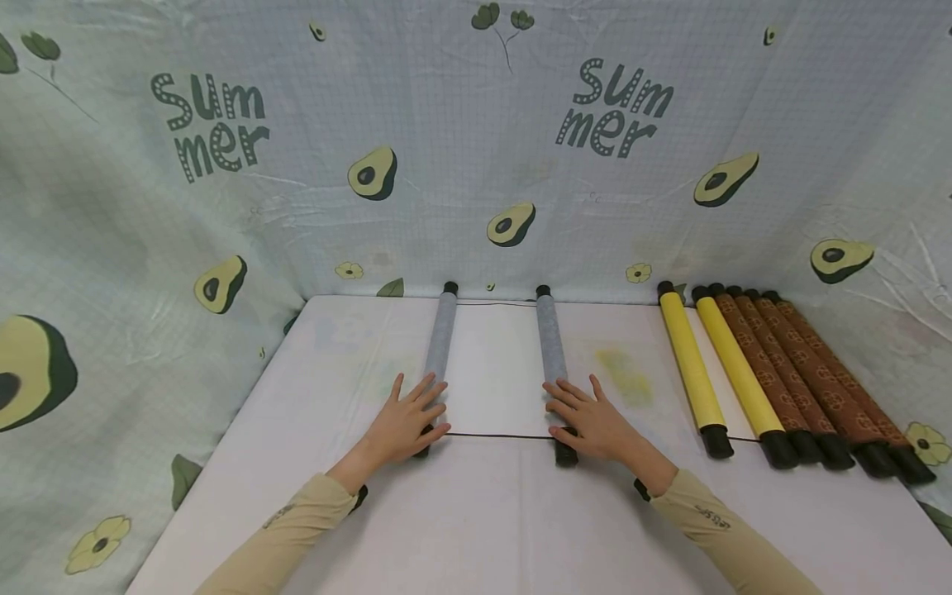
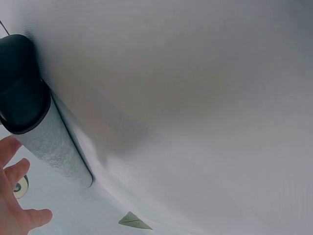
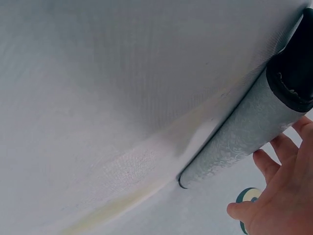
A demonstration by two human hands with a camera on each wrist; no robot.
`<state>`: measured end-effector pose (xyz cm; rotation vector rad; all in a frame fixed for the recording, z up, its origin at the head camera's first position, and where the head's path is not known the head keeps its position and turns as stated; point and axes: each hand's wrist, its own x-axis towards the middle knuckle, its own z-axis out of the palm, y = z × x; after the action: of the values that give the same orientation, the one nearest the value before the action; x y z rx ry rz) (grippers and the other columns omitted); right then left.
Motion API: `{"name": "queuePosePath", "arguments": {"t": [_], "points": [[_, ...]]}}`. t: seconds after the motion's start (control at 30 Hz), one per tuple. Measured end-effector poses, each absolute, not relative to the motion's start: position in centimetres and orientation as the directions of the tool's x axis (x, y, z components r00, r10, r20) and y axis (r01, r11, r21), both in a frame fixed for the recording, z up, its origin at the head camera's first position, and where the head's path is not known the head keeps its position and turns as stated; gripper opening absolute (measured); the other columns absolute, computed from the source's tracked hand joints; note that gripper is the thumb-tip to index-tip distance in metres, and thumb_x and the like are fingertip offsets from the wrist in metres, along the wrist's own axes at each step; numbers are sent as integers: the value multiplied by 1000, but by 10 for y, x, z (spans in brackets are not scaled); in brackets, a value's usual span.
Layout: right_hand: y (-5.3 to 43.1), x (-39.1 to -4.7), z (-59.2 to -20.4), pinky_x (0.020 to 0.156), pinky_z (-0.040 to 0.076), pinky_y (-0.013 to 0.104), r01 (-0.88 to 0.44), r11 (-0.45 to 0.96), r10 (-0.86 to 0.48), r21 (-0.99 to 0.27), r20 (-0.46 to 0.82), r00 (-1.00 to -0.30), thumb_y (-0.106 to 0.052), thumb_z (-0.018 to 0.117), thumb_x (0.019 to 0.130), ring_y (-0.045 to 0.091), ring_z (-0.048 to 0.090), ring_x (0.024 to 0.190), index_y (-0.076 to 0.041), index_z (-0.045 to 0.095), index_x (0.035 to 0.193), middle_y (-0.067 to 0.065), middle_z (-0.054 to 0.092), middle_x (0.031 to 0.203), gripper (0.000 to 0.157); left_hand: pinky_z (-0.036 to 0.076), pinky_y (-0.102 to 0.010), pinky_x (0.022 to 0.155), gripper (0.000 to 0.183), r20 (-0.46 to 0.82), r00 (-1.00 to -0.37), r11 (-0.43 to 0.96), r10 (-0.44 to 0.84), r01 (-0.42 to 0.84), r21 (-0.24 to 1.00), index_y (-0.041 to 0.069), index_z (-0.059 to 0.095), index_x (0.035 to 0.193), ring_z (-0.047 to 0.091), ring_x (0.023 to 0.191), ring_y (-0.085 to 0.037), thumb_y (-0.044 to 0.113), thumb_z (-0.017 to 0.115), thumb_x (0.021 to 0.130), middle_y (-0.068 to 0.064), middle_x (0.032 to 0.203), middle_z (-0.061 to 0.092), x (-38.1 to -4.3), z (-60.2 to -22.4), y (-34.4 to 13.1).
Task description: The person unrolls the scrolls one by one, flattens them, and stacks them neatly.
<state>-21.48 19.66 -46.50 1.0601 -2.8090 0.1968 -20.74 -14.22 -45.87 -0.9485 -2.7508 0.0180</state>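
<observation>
A partly unrolled scroll lies on the table, its white sheet stretched between a left grey roll and a right grey roll, both with black end caps. My left hand lies over the near part of the left roll, fingers spread and pointing inward. Across the near part of the right roll, my right hand rests the same way, its fingers spread too. In the wrist views the patterned grey left roll and right roll show beside the fingers. Both near end caps are partly covered by the hands.
To the right lie two yellow rolls with a white strip between them. Several brown patterned rolls with black ends sit against them. A cloth with avocado prints hangs behind and beside the white table.
</observation>
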Motion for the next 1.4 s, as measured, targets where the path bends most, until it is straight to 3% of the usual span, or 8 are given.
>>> {"name": "queuePosePath", "arguments": {"t": [0.7,1.17,1.4], "points": [[205,-212,-467,102,11,63,-641,764,-621,-77,180,-762,-40,46,90,26,31,132,-15,52,118,5,38,141,38,17,-62,102,40,193,-803,822,563,568,-38,20,58,118,30,132,-29,44,45,89,-10,136,44,-205,-463,-157],[211,-210,-469,100,12,65,-644,763,-624,-56,198,-756,-40,46,90,29,32,131,-24,58,116,7,38,141,32,19,-63,100,32,246,-794,825,556,563,-47,21,64,107,32,131,-31,42,50,87,-12,135,45,-203,-463,-164],[214,-209,-469,100,11,65,-644,762,-618,-69,220,-754,-39,48,89,29,34,130,-23,59,114,8,39,140,32,19,-63,100,32,253,-795,828,551,558,-51,20,63,107,32,131,-30,42,50,87,-12,134,45,-203,-463,-166]]}}
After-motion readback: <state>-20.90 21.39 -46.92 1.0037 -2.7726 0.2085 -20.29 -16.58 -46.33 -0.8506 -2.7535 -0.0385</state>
